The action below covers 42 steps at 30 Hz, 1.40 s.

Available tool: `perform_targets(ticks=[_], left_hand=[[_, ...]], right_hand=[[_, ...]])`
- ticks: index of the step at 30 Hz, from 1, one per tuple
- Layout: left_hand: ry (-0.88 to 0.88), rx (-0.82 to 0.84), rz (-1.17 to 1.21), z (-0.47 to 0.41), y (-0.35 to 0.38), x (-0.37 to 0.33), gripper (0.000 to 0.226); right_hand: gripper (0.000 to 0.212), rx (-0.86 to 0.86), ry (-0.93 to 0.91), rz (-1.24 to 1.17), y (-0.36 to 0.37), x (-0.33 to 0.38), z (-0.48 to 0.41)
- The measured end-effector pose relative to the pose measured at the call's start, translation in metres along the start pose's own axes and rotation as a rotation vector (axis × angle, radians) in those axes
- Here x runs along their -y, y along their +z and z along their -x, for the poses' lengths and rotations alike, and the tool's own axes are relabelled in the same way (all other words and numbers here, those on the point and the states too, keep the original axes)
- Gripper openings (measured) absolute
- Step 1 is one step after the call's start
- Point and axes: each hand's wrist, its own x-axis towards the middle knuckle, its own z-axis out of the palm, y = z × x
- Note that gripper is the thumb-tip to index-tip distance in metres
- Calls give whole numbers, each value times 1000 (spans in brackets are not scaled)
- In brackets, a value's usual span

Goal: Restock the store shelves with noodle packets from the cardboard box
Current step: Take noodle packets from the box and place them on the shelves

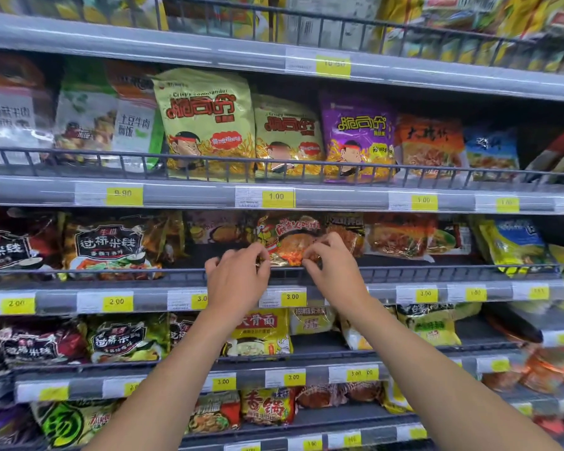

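At the far left of the middle shelf (59, 299), dark packets (108, 245) printed with white characters are stood behind the grey wire rail (127, 271). Above them, in the upper left of the frame, white and green pouches (92, 118) are leaned against the rail of the next shelf up. Toward the centre of that upper shelf two pale green snack bags (205, 122) are set side by side, and a purple bag (358, 135) is stood just to their right.

At the centre of the frame the left hand (238, 275) is raised over the rail to the middle shelf. Its fingers (258, 252) are curled and pinched on the lower left edge of the orange noodle packet (290, 239). The packet is held just behind the rail, mid-shelf, with its printed face turned outward. A yellow price tag (292, 297) marked 3.00 is fixed to the shelf edge directly below it. The right hand (334, 271) is placed just right of the left, and its fingers (319, 245) are closed on the packet's lower right corner. Between the forearms, a yellow packet (261, 333) with red lettering is seen on the shelf below.

Further right on the middle shelf, more orange packets (401, 237) are stacked behind the rail. A yellow and blue packet (515, 242) is leaned near the right edge of the frame.
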Motion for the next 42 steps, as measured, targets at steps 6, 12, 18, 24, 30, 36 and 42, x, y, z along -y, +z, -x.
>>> perform_targets(ticks=[6, 12, 18, 24, 30, 36, 42], left_hand=[[4, 130, -156, -5, 9, 4, 45], [2, 146, -258, -4, 12, 2, 56], [-27, 139, -322, -1, 12, -3, 61], [-3, 48, -293, 15, 15, -5, 59], [10, -24, -263, 33, 20, -14, 66], [55, -89, -247, 59, 34, -42, 73], [20, -65, -244, 99, 56, -78, 72]], right_hand=[[41, 78, -8, 239, 6, -6, 3], [57, 147, 5, 299, 7, -6, 1], [65, 261, -15, 341, 9, -10, 3], [62, 226, -35, 263, 6, -20, 15], [62, 100, -79, 218, -5, -23, 33], [73, 9, -123, 174, -18, -42, 57], [77, 66, -124, 109, -30, -78, 91]])
